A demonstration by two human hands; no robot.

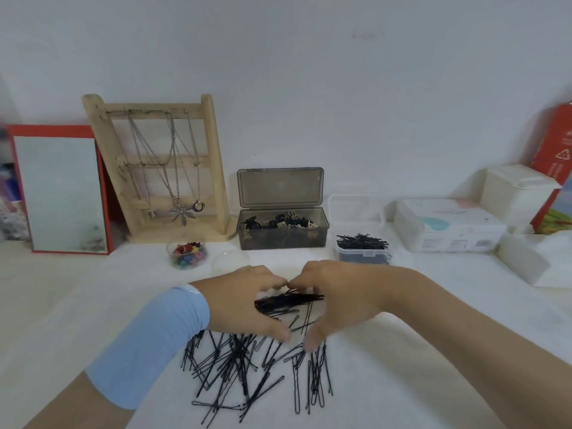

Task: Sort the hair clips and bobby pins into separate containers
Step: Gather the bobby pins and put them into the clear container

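Note:
A heap of black bobby pins (257, 370) lies loose on the white table in front of me. Between my hands sits a gathered bundle of bobby pins (288, 301). My left hand (244, 301) and my right hand (337, 301) cup this bundle from both sides, fingertips nearly meeting above it and thumbs curled in below. A clear tub (363, 250) at the back right holds bobby pins. A grey lidded box (281, 236) holds dark hair clips. A small round clear container (188, 252) holds coloured clips.
A wooden jewellery stand (161, 168) with necklaces and a red-framed mirror (62, 193) stand at the back left. A clear dome lid (230, 258) lies beside the round container. White boxes (448, 224) and a red carton (554, 162) fill the back right.

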